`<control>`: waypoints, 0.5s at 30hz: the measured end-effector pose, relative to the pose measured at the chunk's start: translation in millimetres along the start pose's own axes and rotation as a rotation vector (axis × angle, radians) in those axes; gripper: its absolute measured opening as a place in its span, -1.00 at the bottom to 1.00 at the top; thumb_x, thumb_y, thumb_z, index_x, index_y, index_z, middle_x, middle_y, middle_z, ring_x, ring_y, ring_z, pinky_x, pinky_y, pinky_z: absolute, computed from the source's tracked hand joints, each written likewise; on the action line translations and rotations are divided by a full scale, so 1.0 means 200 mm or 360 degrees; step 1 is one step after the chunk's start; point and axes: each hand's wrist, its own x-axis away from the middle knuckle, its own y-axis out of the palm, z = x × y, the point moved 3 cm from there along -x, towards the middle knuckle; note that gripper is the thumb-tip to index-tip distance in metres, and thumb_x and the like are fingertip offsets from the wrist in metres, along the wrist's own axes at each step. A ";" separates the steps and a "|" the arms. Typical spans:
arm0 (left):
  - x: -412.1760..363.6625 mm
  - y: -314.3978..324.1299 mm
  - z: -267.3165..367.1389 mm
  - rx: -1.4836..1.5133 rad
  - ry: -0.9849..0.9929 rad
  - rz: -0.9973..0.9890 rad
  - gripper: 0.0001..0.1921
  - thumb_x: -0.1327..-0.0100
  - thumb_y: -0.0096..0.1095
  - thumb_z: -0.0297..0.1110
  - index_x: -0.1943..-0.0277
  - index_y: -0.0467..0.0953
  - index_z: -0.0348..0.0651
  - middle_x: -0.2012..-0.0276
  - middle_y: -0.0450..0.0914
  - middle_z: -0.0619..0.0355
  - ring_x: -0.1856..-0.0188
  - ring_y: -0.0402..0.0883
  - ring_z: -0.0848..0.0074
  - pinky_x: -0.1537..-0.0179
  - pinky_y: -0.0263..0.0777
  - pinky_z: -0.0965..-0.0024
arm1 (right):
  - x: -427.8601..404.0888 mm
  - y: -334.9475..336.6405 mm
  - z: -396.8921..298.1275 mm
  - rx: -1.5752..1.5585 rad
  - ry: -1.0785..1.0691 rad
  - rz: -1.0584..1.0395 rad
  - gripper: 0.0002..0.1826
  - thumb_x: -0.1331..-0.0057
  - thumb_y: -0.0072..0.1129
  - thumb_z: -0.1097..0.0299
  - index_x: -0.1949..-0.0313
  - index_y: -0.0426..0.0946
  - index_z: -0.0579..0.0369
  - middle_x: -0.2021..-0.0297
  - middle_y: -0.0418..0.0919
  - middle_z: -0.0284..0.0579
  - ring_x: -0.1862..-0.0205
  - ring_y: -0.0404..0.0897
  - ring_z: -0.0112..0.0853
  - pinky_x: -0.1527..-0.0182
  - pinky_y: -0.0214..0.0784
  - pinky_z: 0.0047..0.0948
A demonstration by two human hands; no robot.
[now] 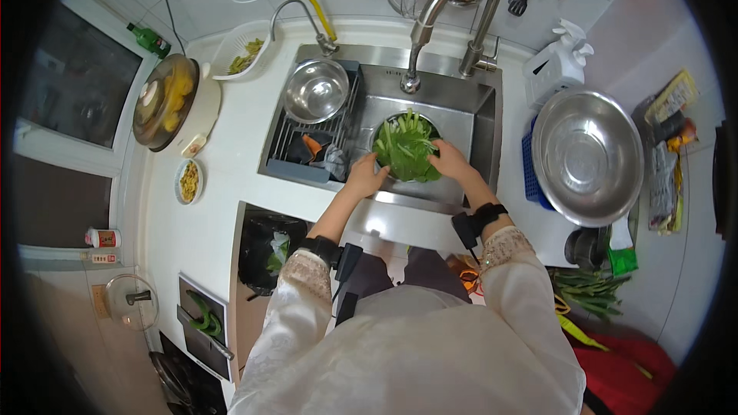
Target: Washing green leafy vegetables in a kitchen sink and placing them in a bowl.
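Observation:
A heap of leafy greens (407,153) with pale green stems fills a round container in the stainless steel sink (455,112). Only the container's dark inner edge shows behind the stems. My left hand (367,176) is at the near left side of the greens, its thumb spread from the fingers. On the right side, my right hand (452,160) touches the edge of the leaves with its fingertips. The leaves and container edge hide whether either hand grips anything. Above the sink's far part hangs the spout of a tall pull-down faucet (410,82); no water stream is visible.
A small metal bowl (316,91) sits on the rack (323,129) at the sink's left. Right of the sink, a large metal basin (588,155) rests on a blue basket (531,176). At lower left, a knife (210,339) lies beside green peppers (203,317). A lined bin (271,248) stands below.

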 end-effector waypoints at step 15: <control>-0.51 0.54 -0.12 -0.1140 -0.0356 -0.0975 -0.03 0.04 0.05 0.24 -0.29 -0.32 0.05 -0.27 -0.39 -0.20 -0.29 -0.37 -0.02 -0.21 -0.50 0.01 | -0.36 0.36 0.10 0.1113 0.0280 -0.0731 -0.22 -0.02 0.11 0.17 -0.23 -0.04 -0.34 -0.26 -0.35 0.10 -0.25 -0.16 0.06 -0.24 -0.30 -0.09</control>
